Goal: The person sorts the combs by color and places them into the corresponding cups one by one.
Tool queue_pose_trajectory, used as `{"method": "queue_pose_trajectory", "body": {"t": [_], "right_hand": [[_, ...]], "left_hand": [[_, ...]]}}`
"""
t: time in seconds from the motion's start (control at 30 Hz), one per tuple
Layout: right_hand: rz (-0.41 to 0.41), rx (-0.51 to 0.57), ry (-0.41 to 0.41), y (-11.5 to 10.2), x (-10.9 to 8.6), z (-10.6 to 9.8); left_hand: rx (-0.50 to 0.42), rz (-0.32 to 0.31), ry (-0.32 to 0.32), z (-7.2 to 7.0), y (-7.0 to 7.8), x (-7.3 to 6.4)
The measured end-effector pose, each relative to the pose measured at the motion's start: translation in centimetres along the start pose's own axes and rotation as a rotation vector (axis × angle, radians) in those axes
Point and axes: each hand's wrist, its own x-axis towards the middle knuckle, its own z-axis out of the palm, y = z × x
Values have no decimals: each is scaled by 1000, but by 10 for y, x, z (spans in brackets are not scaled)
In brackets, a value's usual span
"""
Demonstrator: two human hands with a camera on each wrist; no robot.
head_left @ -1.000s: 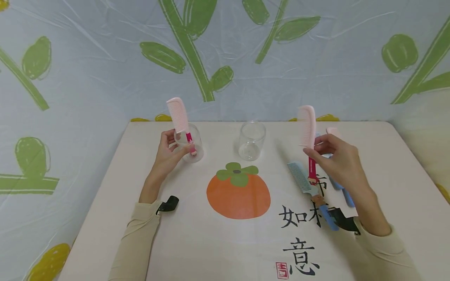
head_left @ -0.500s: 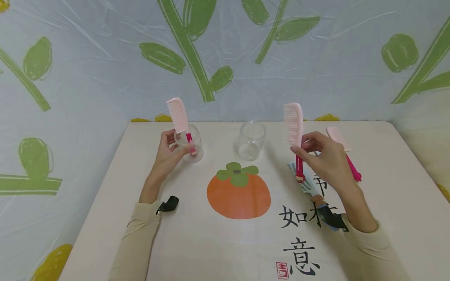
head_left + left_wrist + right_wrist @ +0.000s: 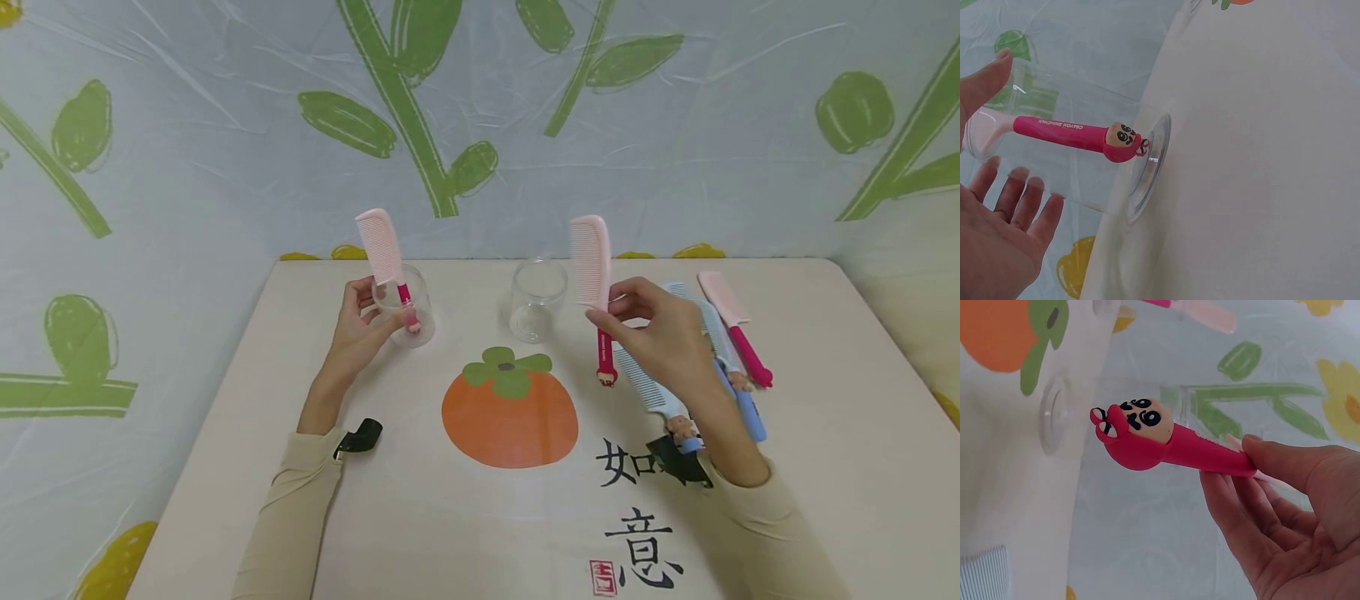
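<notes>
In the head view my left hand holds a clear glass cup at the left, thumb on one side and fingers on the other. A pink comb leans inside it, teeth end up; its magenta handle with a cartoon-head tip points to the base in the left wrist view. My right hand pinches a second pink comb upright, near where its pink part meets the magenta handle. That comb is above the table, just right of a second clear glass cup.
Right of my right hand lie a light-blue comb, another blue comb and a pink comb with a magenta handle. The white tabletop bears a printed persimmon and black characters. A leaf-patterned cloth hangs behind.
My right hand has moved left with its pink comb, towards the second glass cup, uncovering the combs on the right. My left hand, its cup and the comb inside have stayed put.
</notes>
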Motion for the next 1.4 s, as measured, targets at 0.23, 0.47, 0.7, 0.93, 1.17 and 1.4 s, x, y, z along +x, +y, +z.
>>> {"method": "queue_pose_trajectory", "body": {"t": [0.23, 0.47, 0.7, 0.93, 1.17, 1.4], "right_hand": [[-26, 68, -11, -11, 4, 12], [-57, 127, -7, -19, 10, 24], [-110, 198, -6, -24, 16, 37], [-143, 268, 9, -31, 21, 48], [-158, 311, 13, -41, 28, 59], [-153, 353, 8, -52, 33, 68]], "left_hand": [[3, 5, 1, 0, -1, -1], [-1, 10, 3, 0, -2, 0], [-19, 15, 1, 0, -2, 0], [-16, 22, 2, 0, -2, 0], [-10, 17, 6, 1, -2, -1], [-18, 36, 7, 1, -2, -1]]}}
